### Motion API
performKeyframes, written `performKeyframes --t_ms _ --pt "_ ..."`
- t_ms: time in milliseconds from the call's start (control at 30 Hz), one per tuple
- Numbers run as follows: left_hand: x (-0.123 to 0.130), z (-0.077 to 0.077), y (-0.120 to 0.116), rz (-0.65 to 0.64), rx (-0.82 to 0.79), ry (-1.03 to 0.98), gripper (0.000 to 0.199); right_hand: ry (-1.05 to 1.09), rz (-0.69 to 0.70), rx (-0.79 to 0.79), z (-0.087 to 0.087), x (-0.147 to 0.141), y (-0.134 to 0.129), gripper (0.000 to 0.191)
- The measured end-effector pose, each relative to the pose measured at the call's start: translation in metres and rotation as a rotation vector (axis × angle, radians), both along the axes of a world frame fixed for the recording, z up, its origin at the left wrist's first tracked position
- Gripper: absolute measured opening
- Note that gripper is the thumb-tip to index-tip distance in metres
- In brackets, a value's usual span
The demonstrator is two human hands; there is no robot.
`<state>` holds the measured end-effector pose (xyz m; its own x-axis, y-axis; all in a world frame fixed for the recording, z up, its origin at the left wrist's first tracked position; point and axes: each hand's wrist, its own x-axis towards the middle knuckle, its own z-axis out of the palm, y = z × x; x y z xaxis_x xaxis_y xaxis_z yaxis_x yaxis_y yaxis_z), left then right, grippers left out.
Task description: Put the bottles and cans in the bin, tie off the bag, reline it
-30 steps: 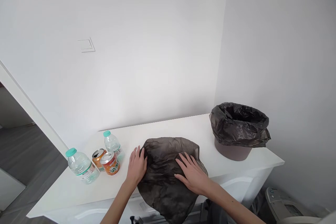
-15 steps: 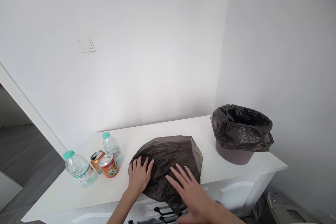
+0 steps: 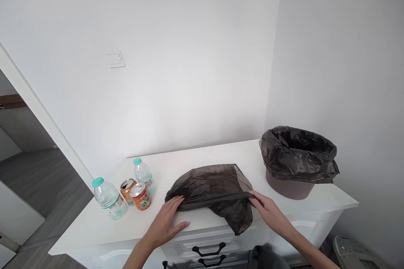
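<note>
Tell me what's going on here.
A person is handling a loose dark bag on the white counter. The right hand grips its right end; the fingers of the left hand rest on its left end. To the right stands a bin with a dark liner; to the left, two bottles and two cans.

One head-worn view looks forward and down from the front side of the counter (image 3: 173, 164), facing the wall (image 3: 195, 71), near enough that the counter spans most of the frame's width, floor (image 3: 31, 172) showing at left.
</note>
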<state>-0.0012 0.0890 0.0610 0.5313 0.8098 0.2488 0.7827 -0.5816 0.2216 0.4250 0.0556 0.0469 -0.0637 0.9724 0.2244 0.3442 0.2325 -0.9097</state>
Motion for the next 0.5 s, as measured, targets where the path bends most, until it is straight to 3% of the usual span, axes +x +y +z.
performKeyframes --t_ms 100,200,333,433,500 --pt "0.009 0.003 0.001 0.019 0.058 -0.06 0.043 0.119 -0.169 0.008 0.013 -0.002 0.002 0.041" --pt "0.015 0.002 0.009 0.044 0.084 -0.087 0.027 0.019 -0.284 0.084 0.023 -0.012 -0.005 0.042" --pt "0.019 -0.005 0.023 0.06 0.092 -0.104 0.025 -0.303 -0.16 0.27 0.024 -0.028 -0.018 0.061" --pt "0.023 -0.009 0.03 0.079 0.096 -0.123 0.026 -0.512 -0.094 0.347 0.011 -0.035 -0.016 0.083" --pt "0.026 -0.009 0.033 0.096 0.098 -0.127 0.028 -0.605 -0.117 0.315 0.0 -0.034 -0.008 0.086"
